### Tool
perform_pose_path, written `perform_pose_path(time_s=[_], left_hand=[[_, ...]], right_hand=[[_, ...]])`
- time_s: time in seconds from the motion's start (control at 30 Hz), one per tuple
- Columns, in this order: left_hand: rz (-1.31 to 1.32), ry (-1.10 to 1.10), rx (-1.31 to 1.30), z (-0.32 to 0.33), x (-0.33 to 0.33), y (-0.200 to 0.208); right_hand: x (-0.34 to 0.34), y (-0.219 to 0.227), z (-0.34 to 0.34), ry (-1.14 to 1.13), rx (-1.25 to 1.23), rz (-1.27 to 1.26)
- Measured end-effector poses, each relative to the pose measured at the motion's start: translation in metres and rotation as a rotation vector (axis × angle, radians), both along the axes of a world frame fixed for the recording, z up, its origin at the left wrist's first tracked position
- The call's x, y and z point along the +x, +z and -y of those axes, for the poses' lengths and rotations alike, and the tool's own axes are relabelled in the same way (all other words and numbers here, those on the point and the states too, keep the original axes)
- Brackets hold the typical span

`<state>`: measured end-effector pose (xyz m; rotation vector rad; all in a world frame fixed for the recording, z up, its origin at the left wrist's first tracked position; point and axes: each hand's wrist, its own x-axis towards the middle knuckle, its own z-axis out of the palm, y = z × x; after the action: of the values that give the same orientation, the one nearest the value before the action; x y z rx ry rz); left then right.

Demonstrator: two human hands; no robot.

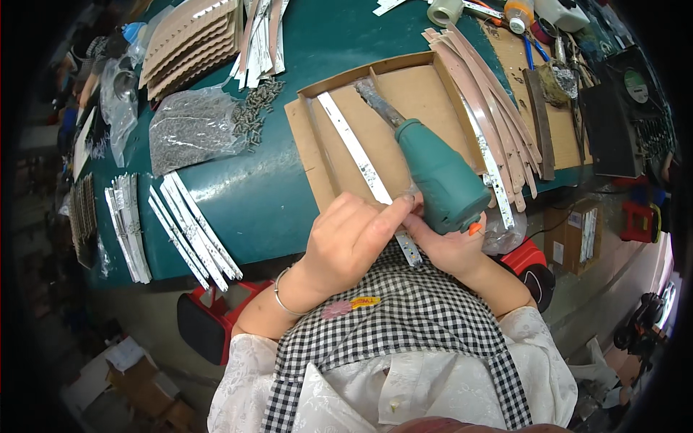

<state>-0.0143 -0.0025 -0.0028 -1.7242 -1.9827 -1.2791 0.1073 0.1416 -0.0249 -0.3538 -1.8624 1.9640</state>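
A long white LED strip with small components slants over a shallow cardboard tray, its near end by my apron. My left hand is closed over the strip, with thumb and index fingertip pinched at its right edge. Beside it, my right hand has its thumb reaching to the left fingertips. A green electric screwdriver with an orange switch lies along the right hand, its taped nose pointing away over the tray. The right fingers are mostly hidden behind the tool, and anything tiny between the fingertips cannot be made out.
Screws spill from a clear plastic bag at left. White strip bundles lie along the near left edge. Brown strips lean along the tray's right side. A tape roll and a black box stand farther right.
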Motion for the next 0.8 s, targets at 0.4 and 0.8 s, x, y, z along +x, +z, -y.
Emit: perform_pose_path(time_s=[0.4,0.8], left_hand=[[0.025,-0.016,0.061,0.003,0.000,-0.007],[0.293,-0.026,0.007,0.000,0.001,-0.001]], right_hand=[[0.000,0.011,-0.002,0.057,-0.281,0.061],[0.001,-0.003,-0.006,0.028,0.016,-0.001]])
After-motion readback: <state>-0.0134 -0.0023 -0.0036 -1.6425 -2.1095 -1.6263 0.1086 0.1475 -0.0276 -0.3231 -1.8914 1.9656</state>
